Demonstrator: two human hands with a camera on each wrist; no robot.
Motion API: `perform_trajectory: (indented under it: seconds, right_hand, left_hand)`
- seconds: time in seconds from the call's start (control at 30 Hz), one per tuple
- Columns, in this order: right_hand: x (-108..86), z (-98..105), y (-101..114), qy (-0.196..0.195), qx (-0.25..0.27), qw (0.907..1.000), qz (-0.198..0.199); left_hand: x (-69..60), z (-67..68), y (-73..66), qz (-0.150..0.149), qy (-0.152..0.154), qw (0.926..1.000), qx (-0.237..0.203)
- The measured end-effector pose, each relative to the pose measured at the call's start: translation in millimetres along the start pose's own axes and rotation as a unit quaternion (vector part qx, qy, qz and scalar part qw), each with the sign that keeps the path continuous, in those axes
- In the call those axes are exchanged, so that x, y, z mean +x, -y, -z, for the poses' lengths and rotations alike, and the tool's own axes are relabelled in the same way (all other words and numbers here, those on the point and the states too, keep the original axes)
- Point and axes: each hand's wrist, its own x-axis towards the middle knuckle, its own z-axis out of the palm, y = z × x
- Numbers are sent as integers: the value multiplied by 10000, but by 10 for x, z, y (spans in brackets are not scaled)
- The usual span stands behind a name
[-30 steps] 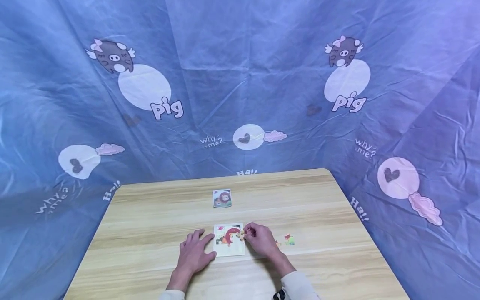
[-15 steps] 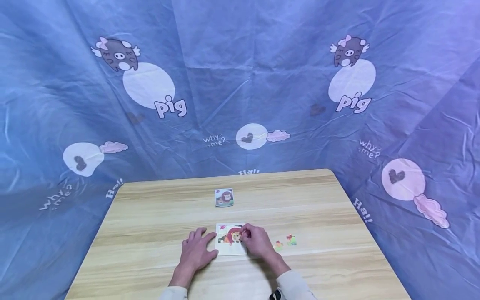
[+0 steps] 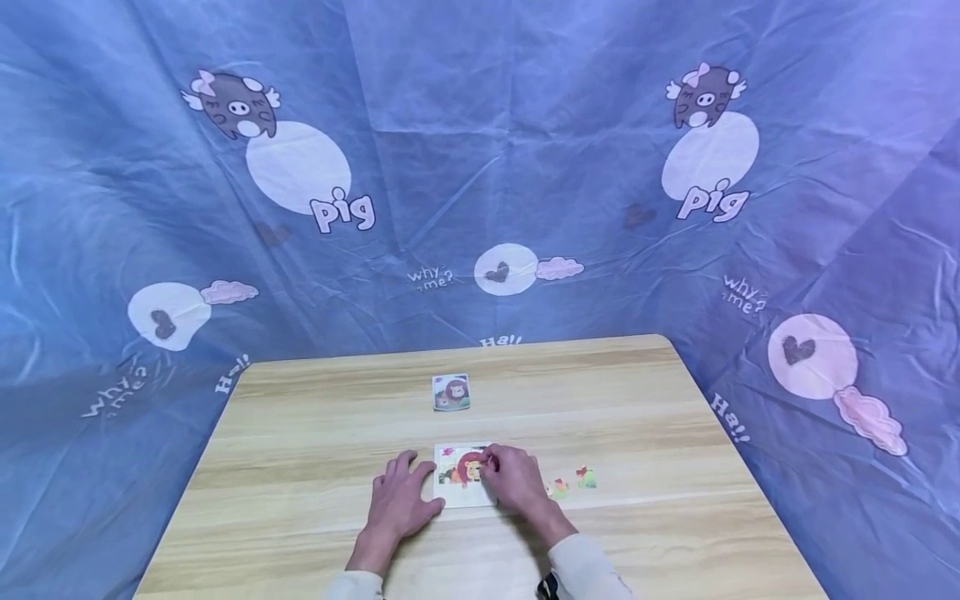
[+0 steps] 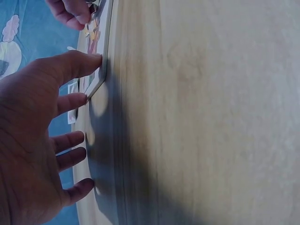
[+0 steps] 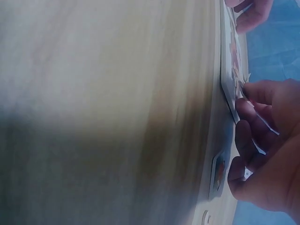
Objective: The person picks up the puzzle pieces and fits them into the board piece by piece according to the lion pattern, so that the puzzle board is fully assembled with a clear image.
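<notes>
On the bench (image 3: 315, 417), only head cam gets the lion card (image 3: 451, 392) face-on; left hand (image 3: 397, 502) spread loose, right hand (image 3: 517, 480) pinching a mostly hidden piece (image 4: 94, 8).

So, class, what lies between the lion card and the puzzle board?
Nothing but bare table lies between the lion card and the puzzle board, as the head view shows.

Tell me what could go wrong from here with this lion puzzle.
The bare right hand, pinching what looks like a small, flat puzzle piece at the white square puzzle tray, might push it in askew. The bare left hand touches only the tray's left edge, so a firm press could shift it. Small multicoloured loose pieces lie close to the right wrist, which might knock them.
</notes>
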Motion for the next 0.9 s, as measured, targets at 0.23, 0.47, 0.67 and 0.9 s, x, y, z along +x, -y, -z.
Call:
perform_trajectory:
  seconds: [0.23, 0.47, 0.67, 0.9]
  right_hand:
    - [62, 28, 47, 100, -336, 9994, 42]
    - [84, 18, 85, 165, -613, 9980, 39]
    - [89, 15, 114, 249, -781, 9966, 4]
    - [90, 14, 126, 215, -1000, 9947, -26]
  left_hand:
    - [13, -44, -7, -31, -7, 9999, 117]
    - [8, -27, -3, -40, 23, 9999, 141]
    - [-1, -15, 4, -22, 39, 9999, 131]
    - [1, -25, 15, -55, 19, 9999, 147]
